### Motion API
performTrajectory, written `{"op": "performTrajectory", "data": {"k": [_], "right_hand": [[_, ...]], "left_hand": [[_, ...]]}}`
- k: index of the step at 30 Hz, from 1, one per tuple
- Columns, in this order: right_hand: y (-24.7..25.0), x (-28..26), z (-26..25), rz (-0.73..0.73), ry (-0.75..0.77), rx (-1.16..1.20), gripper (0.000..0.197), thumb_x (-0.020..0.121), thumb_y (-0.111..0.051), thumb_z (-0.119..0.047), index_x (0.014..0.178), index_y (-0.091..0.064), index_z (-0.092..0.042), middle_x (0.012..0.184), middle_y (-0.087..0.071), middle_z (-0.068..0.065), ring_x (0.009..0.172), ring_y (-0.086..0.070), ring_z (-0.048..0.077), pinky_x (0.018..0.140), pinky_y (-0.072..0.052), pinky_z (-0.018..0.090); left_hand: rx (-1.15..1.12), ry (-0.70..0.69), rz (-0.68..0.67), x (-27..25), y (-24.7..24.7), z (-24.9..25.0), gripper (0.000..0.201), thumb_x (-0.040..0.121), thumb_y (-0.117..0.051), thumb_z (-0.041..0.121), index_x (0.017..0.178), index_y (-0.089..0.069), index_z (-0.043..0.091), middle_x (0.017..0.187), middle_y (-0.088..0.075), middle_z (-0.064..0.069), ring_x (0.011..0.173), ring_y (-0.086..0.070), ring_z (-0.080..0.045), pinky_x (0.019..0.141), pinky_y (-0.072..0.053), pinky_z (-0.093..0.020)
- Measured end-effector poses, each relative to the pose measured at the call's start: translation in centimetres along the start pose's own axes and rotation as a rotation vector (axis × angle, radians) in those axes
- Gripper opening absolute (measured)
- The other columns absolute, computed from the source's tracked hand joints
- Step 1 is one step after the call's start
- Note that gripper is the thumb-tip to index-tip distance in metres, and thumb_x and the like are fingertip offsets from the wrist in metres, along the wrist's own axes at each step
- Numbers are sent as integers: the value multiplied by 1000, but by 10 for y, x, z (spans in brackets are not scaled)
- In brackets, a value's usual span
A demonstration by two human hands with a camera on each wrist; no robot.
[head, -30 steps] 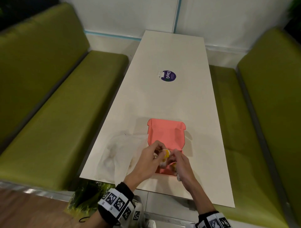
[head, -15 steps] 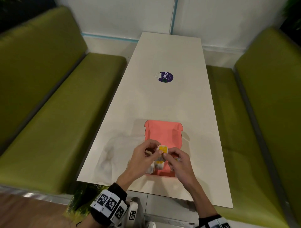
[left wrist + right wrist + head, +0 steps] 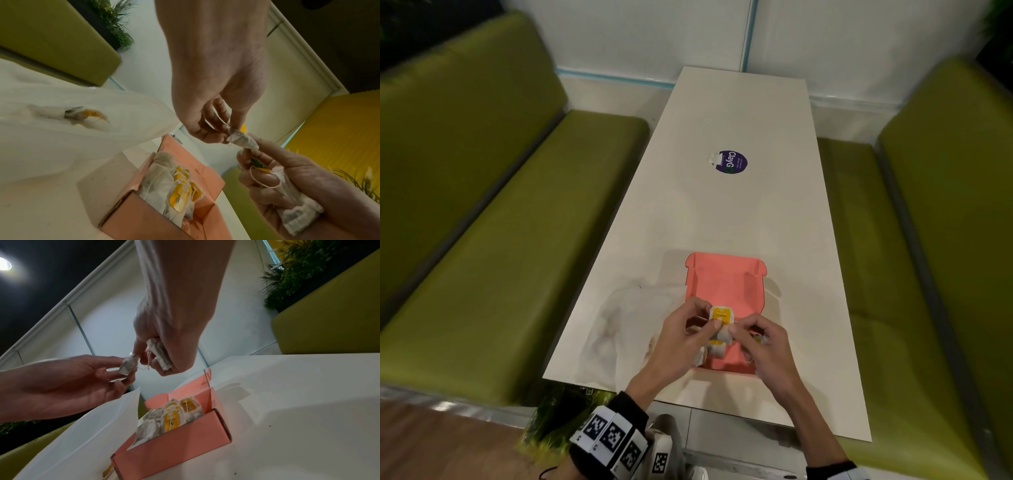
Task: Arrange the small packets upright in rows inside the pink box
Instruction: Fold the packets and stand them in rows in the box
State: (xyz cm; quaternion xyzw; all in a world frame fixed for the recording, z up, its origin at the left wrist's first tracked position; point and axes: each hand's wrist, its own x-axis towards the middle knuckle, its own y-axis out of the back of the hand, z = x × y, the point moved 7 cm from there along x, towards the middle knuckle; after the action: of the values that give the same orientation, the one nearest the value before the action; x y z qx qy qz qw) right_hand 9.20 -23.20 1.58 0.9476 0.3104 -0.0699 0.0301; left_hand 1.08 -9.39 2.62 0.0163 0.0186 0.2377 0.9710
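The open pink box (image 3: 726, 284) sits on the white table, near its front edge. Several white packets with yellow labels (image 3: 180, 191) stand upright in the box's near left part, also visible in the right wrist view (image 3: 172, 417). Above the box, my left hand (image 3: 714, 322) pinches one yellow-labelled packet (image 3: 721, 315) by thumb and fingers. My right hand (image 3: 736, 330) touches that packet's other end with its fingertips. Its curled fingers grip spare packets (image 3: 160, 356) against the palm.
A crumpled clear plastic bag (image 3: 633, 325) lies left of the box, with at least one packet inside (image 3: 88, 116). A round purple sticker (image 3: 732, 162) is farther up the table. Green benches (image 3: 500, 257) flank both sides.
Both hands have lifted slightly out of the box's near end. The pinched packet now shows its yellow label face-up between them.
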Motion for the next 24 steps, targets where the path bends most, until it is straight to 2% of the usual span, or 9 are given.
{"op": "performTrajectory", "data": {"k": [4, 6, 9, 11, 14, 19, 24], "right_hand": [[15, 1, -2, 65, -6, 51, 11, 90, -68, -9, 80, -64, -6, 72, -57, 7, 55, -42, 11, 47, -34, 24], [13, 4, -5, 59, 11, 42, 5, 90, -67, -8, 91, -67, -12, 78, -59, 2, 58, -46, 7, 47, -35, 21], [-3, 9, -11, -6, 50, -47, 16, 90, -69, -15, 104, -70, -24, 85, -65, -8, 68, -56, 1, 58, -44, 12], [-10, 11, -15, -11, 56, -46, 10, 91, -68, -12, 98, -72, -19, 77, -66, -10, 67, -58, 0, 59, -43, 10], [-9, 13, -15, -26, 44, -15, 8, 92, -66, -10, 86, -70, -10, 61, -60, -13, 55, -51, -1, 55, -37, 10], [-3, 12, -16, -25, 20, -45, 9, 89, -70, -11, 81, -73, -10, 62, -62, -10, 55, -51, -1, 55, -38, 12], [4, 9, -13, -36, -35, -27, 12, 90, -68, -14, 82, -76, -11, 61, -62, -8, 52, -46, 2, 49, -36, 16]], "left_hand": [[15, 9, -10, 2, 4, 0, 8, 92, -66, 5, 92, -62, 12, 85, -67, -3, 75, -65, -9, 68, -51, -19], [30, 1, -21, 3, 5, -1, 8, 93, -66, 6, 94, -65, 14, 87, -68, -3, 78, -65, -13, 69, -52, -23], [54, -22, -53, 3, 3, -1, 9, 93, -67, 9, 100, -69, 13, 90, -70, -4, 83, -67, -24, 74, -55, -35], [54, -26, -57, 4, 3, -1, 12, 91, -71, 10, 102, -68, 14, 92, -69, -4, 85, -66, -27, 76, -55, -39], [60, -16, -27, 5, 9, -2, 18, 87, -74, 11, 101, -65, 17, 93, -67, -5, 84, -64, -27, 73, -54, -32], [69, -27, -45, 3, 9, 4, 11, 87, -74, 7, 93, -66, 11, 87, -66, -6, 78, -62, -29, 69, -53, -28], [66, -11, -75, 3, 6, 5, 11, 87, -72, 3, 91, -65, 11, 87, -64, -5, 74, -60, -17, 67, -52, -23]]}}
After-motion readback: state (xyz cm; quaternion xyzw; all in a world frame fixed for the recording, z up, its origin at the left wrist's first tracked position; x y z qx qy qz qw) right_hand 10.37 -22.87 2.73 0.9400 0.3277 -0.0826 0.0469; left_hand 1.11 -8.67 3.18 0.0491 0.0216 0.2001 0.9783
